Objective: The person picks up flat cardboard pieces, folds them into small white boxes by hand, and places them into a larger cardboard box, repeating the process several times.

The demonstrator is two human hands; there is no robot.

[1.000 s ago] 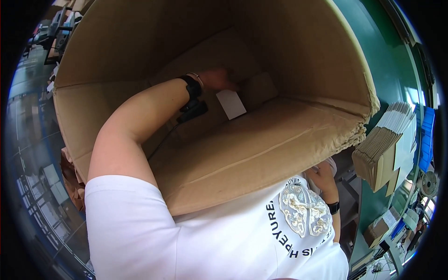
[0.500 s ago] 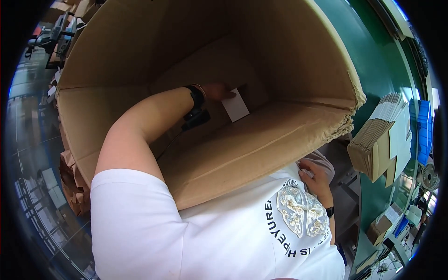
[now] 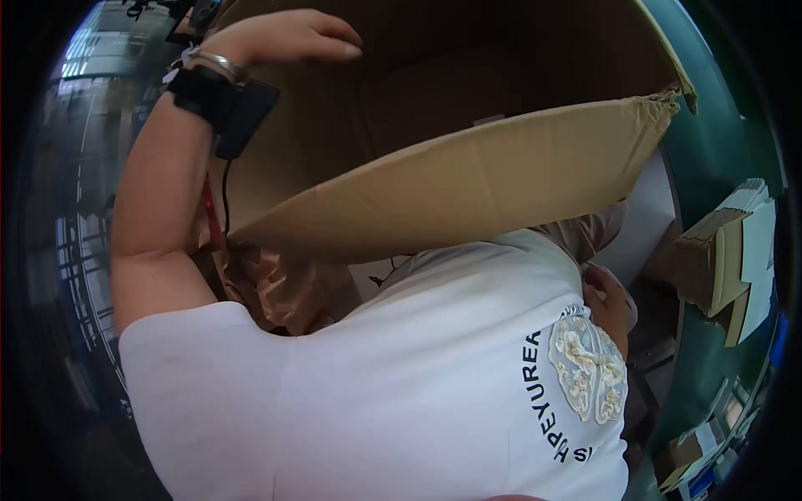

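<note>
The left hand (image 3: 288, 37), fingers loosely extended and apparently empty, is at the left side of the big cardboard box (image 3: 468, 184) before the torso. The right hand's (image 3: 607, 299) grip I cannot tell. The wrist's dangling cord (image 3: 226, 196) could snag on the box edge if the arm swung inward.
</note>
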